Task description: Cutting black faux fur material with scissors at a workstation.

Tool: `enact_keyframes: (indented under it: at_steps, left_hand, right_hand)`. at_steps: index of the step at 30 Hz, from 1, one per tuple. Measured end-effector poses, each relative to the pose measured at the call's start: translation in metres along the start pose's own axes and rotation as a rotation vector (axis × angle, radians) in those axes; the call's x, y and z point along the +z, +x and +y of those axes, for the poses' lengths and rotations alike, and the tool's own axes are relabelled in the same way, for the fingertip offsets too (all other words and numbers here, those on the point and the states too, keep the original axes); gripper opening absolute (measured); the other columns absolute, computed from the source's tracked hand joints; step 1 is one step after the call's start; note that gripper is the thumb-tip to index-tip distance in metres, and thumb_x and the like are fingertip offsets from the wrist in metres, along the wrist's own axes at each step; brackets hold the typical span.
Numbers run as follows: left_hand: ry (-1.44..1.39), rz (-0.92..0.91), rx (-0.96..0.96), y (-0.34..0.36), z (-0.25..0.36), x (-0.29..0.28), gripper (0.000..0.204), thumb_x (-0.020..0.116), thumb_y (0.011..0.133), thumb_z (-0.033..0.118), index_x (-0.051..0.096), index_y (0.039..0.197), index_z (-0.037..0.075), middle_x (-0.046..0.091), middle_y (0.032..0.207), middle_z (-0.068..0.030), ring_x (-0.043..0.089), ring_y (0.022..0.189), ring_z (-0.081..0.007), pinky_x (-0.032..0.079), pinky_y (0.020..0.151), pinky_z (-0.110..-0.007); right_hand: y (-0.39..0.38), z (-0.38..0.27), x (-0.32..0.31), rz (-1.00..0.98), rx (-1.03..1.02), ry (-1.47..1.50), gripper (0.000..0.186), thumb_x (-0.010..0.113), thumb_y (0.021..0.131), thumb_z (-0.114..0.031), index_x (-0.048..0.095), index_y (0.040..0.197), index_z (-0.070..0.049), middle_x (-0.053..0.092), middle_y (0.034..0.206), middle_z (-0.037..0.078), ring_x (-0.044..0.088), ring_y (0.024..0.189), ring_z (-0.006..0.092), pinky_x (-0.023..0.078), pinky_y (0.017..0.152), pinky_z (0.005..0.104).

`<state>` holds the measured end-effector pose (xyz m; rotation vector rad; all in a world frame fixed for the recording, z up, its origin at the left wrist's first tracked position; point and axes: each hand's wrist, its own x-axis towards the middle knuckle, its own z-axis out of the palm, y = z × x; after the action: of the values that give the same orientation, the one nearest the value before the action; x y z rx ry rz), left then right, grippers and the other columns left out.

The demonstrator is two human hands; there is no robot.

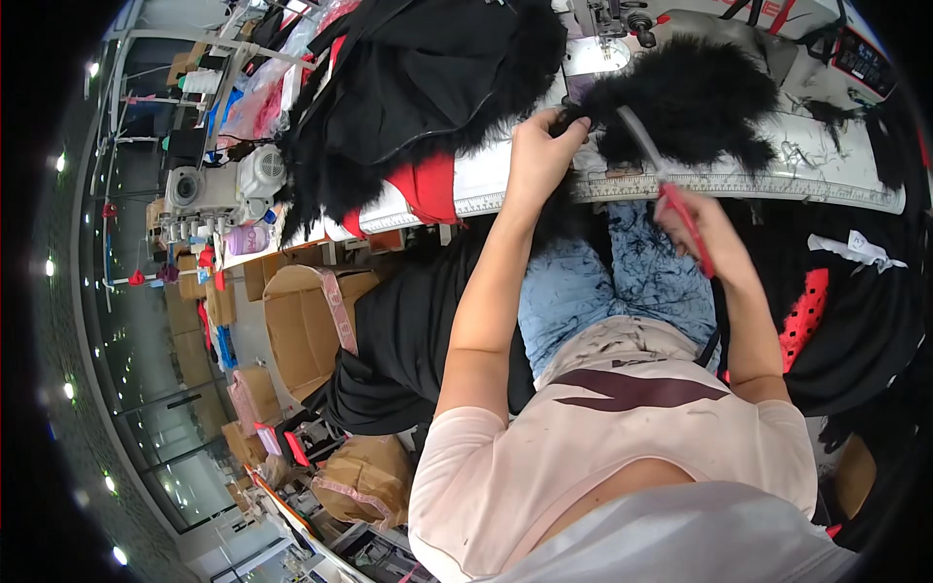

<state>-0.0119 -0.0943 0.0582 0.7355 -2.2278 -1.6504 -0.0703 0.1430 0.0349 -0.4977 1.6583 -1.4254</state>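
The left hand [542, 155] pinches black fur [573, 117] between thumb and fingers above the worktop [809, 136], near its front edge; the right hand [717, 228] grips red-handled scissors [688, 222], their blades pointing across that edge toward the fur pile [692, 92]. Farther left, red cloth [425, 189] reaches the same edge

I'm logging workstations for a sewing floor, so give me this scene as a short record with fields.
Left hand: pinching black furry material
Right hand: gripping red-handled scissors, blades pointing away from the body
Near the blades: black fur piece; contact cannot be told
Work surface: white table, ruler markings along its front edge
Beyond the hands: sewing machine, partly in view
Left on table: black garment with furry trim, red fabric
Lower left: open cardboard box
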Motion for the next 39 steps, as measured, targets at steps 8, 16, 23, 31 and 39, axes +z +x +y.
enact_keyframes:
  at_steps: [8,16,23,31,39]
  left_hand:
    - [-0.021,0.038,0.018,-0.008,0.013,0.002,0.023,0.069,0.083,0.019,0.064,0.078,-0.003,0.06,0.063,0.0,0.049,0.05,-0.005,0.038,0.047,-0.023]
    - [0.079,0.038,0.053,-0.014,0.017,0.002,0.024,0.069,0.084,0.018,0.064,0.08,-0.005,0.061,0.062,-0.0025,0.052,0.051,-0.0067,0.041,0.049,-0.024]
    - [0.237,0.036,0.123,-0.013,0.015,-0.002,0.025,0.069,0.084,0.018,0.066,0.088,-0.007,0.065,0.065,-0.0073,0.057,0.056,-0.0087,0.044,0.053,-0.027]
    - [0.126,-0.017,0.132,-0.013,0.005,-0.013,0.024,0.064,0.088,0.019,0.063,0.08,-0.005,0.056,0.062,-0.0002,0.046,0.058,-0.006,0.037,0.053,-0.023]
    - [0.138,0.02,0.153,-0.018,-0.001,-0.015,0.02,0.06,0.09,0.015,0.064,0.087,-0.004,0.059,0.061,-0.0041,0.049,0.058,-0.0069,0.039,0.055,-0.025]
  right_hand:
    - [0.015,-0.006,0.022,-0.016,0.065,-0.2,0.045,0.064,0.089,-0.04,0.063,0.093,0.005,0.058,0.073,0.004,0.052,0.07,0.0116,0.044,0.067,0.0285]
    - [0.017,-0.002,0.024,0.014,0.042,-0.23,0.05,0.063,0.089,-0.044,0.062,0.09,0.006,0.055,0.069,0.006,0.049,0.068,0.0127,0.043,0.066,0.0301]
    - [0.02,-0.006,0.026,0.065,-0.01,-0.262,0.051,0.063,0.089,-0.044,0.063,0.087,0.007,0.055,0.064,0.004,0.05,0.064,0.0111,0.042,0.063,0.0286]
    - [0.026,0.003,0.031,-0.117,0.175,0.076,0.057,0.049,0.092,-0.057,0.048,0.064,-0.008,0.043,0.05,-0.002,0.043,0.038,0.0069,0.034,0.036,0.0205]
    - [0.033,0.002,0.044,-0.03,0.127,-0.1,0.059,0.051,0.089,-0.061,0.047,0.065,-0.007,0.044,0.051,-0.002,0.045,0.04,0.0071,0.037,0.036,0.0209]
